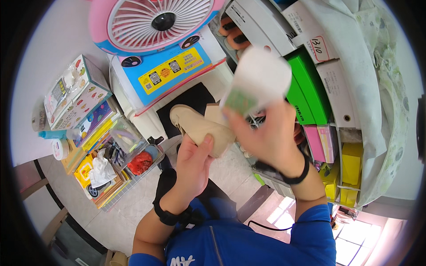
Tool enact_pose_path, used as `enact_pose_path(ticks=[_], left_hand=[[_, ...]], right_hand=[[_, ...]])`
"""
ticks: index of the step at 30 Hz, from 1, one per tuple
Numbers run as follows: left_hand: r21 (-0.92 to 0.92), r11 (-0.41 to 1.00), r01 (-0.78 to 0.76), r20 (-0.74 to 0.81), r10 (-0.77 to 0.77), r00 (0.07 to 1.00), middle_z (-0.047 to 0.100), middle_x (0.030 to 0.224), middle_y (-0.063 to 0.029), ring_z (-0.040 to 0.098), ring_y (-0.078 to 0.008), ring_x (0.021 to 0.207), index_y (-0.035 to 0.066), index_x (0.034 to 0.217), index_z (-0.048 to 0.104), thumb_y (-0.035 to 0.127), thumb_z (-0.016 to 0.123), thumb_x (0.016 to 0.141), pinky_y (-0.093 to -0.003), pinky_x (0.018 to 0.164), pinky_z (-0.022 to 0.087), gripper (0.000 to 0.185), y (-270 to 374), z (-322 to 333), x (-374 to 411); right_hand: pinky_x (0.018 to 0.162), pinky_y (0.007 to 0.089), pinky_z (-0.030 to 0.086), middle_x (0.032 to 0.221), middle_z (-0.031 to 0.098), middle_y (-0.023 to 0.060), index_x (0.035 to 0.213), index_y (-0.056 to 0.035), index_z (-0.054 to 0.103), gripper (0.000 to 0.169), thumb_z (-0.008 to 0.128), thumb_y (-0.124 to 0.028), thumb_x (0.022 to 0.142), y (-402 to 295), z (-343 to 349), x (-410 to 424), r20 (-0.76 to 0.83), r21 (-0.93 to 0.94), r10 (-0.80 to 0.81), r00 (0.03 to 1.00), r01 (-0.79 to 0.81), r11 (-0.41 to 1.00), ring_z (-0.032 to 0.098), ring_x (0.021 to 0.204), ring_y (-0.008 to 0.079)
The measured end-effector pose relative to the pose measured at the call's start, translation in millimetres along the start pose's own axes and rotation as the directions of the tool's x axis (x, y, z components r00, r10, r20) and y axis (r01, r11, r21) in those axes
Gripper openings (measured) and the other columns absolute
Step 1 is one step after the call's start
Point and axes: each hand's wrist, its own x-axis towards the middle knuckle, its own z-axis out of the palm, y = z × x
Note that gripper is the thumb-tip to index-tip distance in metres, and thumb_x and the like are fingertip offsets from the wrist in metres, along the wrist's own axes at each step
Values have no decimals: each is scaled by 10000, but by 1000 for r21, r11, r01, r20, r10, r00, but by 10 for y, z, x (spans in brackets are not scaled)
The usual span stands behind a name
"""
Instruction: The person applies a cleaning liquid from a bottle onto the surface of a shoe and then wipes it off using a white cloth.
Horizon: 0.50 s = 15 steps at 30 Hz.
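Observation:
My left hand (196,159) grips a beige suede-like shoe (203,129) near its heel end, the toe pointing up and left. Close above the shoe's right side, my right hand (266,133) holds a blurred white bottle or container (263,71) with a green patch. What kind of container it is, and whether it touches the shoe, I cannot tell. Another beige piece, perhaps a second shoe (214,113), shows behind the held one, partly hidden by it and my right hand. Under them lies a black cloth or mat (186,103).
A pink and blue fan (156,26) stands at the top on a blue printed box (166,73). Books, a yellow wipes pack (85,171) and a clear bin with a red bag (141,163) are at the left. Shoe boxes, one green (308,89), fill a shelf at the right.

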Motion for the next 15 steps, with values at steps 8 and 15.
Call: enact_pose_path(ticks=[8,15], left_hand=[[12,1000,-18,-51,19,999,521,1236,-109,521,-211,1134,28,1249,405,106,441,958,-388,956,426,304,-20,-8,-22],[-30,1000,3,-115,-6,993,502,1264,-132,511,-248,1164,32,1276,390,169,441,963,-436,953,437,346,314,-13,-59]], right_hand=[[685,304,517,828,638,157,1046,28,535,424,744,-60,688,65,-24,37,-141,36,115,983,-111,993,652,764,233],[837,313,488,1059,621,160,1071,55,547,341,682,53,758,110,104,-252,-333,592,172,927,63,803,607,961,196]])
